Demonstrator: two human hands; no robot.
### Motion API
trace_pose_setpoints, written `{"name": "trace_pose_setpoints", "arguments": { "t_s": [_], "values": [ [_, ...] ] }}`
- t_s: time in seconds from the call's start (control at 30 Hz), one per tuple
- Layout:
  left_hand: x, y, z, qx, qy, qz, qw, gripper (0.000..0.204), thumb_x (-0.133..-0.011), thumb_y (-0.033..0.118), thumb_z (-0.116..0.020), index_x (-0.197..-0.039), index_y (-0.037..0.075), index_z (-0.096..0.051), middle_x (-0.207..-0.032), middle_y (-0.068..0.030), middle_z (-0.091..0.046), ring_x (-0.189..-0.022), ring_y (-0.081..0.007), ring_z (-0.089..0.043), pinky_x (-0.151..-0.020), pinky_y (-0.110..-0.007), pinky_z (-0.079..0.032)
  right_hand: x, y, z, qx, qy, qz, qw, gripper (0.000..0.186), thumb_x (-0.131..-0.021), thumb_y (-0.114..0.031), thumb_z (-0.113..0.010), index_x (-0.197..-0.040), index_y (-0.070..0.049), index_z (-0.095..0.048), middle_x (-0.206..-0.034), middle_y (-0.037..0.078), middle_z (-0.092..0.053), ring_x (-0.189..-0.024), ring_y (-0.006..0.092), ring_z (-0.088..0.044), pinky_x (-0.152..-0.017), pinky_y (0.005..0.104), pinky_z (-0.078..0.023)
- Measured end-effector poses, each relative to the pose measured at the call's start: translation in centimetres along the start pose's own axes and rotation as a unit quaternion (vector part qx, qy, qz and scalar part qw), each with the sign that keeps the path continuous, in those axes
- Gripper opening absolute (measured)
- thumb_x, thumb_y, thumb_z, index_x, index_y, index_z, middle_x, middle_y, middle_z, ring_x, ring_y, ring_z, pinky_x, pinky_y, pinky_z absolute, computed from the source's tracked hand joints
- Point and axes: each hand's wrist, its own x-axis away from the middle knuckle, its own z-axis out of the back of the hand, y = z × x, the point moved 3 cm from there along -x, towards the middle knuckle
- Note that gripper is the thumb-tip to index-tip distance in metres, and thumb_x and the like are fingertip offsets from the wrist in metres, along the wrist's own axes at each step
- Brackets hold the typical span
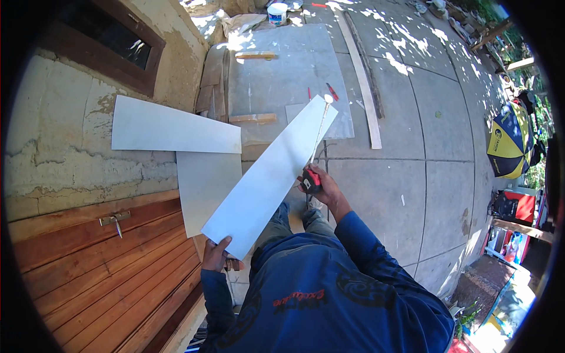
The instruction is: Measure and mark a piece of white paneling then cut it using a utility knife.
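Observation:
A long white panel (273,176) slants across the middle, its far end up and to the right. At its near lower corner my left hand (215,253) grips the edge, thumb on the top face. My right hand (327,189) is closed round a red and black tape measure (311,180) beside the panel's right edge. From it the extended tape blade (322,126) runs along the panel to the far end, where a round white spot shows at the tip. Whether the blade's hook catches the edge is too small to tell.
Two more panels, one white (170,125) and one greyer (206,185), lean by the wall at left. Ahead, a large grey sheet (294,65) bears wood blocks (253,118) and a red cutter (333,92). A long plank (360,76), a bucket (277,13) and an umbrella (509,141) lie farther off.

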Motion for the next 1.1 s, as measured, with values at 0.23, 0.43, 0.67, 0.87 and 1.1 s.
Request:
{"name": "trace_pose_setpoints", "arguments": {
  "t_s": [0.23, 0.43, 0.67, 0.87, 1.1],
  "values": [
    [0.4, -2.4, -0.5, -0.057, -0.044, 0.008, 0.997, 0.056, -0.086, 0.001, -0.065, -0.138, 0.001, -0.043, -0.126, -0.0116, -0.059, -0.116, -0.0241, -0.06, -0.095, -0.04, -0.052, 1.7, -3.9, 1.8, -0.054, -0.038, 0.034, 0.997, 0.022, -0.095, -0.032, -0.062, -0.103, -0.012, -0.058, -0.091, 0.003, -0.058, -0.08, 0.0203, -0.06, -0.068, 0.0451, -0.055],
    [1.2, -2.1, -2.0, -0.059, -0.046, -0.002, 0.997, 0.068, -0.084, 0.0, -0.068, -0.144, 0.002, -0.036, -0.131, -0.0122, -0.056, -0.119, -0.0246, -0.057, -0.096, -0.04, -0.052, 2.3, -5.4, 0.5, -0.051, -0.059, 0.062, 0.995, 0.018, -0.096, -0.03, -0.06, -0.101, -0.013, -0.058, -0.088, 0.003, -0.058, -0.076, 0.0196, -0.06, -0.066, 0.0429, -0.056],
    [0.3, -4.5, -1.1, -0.172, -0.049, -0.095, 0.979, 0.066, -0.084, 0.008, -0.073, -0.141, 0.0, -0.041, -0.13, -0.0111, -0.057, -0.116, -0.022, -0.058, -0.095, -0.036, -0.051, 2.2, -6.6, -1.8, -0.01, -0.053, 0.091, 0.994, 0.021, -0.095, -0.033, -0.061, -0.097, -0.013, -0.058, -0.082, 0.002, -0.057, -0.074, 0.016, -0.058, -0.063, 0.0383, -0.055],
    [0.0, -5.7, -2.2, -0.102, -0.029, -0.057, 0.993, 0.06, -0.084, 0.013, -0.076, -0.136, 0.001, -0.048, -0.125, -0.0116, -0.061, -0.105, -0.0201, -0.064, -0.089, -0.032, -0.053, 3.6, -8.4, -5.1, 0.037, -0.061, 0.167, 0.983, 0.02, -0.096, -0.032, -0.058, -0.098, -0.012, -0.058, -0.083, 0.001, -0.055, -0.074, 0.0144, -0.056, -0.061, 0.035, -0.054],
    [-2.5, -0.1, -1.2, -0.22, 0.118, -0.154, 0.956, 0.066, -0.089, 0.018, -0.07, -0.146, 0.002, -0.041, -0.132, -0.0173, -0.056, -0.117, -0.0204, -0.057, -0.094, -0.032, -0.048, 4.6, -10.1, -7.7, 0.212, -0.031, 0.283, 0.935, 0.02, -0.099, -0.027, -0.054, -0.092, -0.009, -0.06, -0.075, 0.0, -0.051, -0.062, 0.0097, -0.052, -0.056, 0.0288, -0.049]
  ]
}}
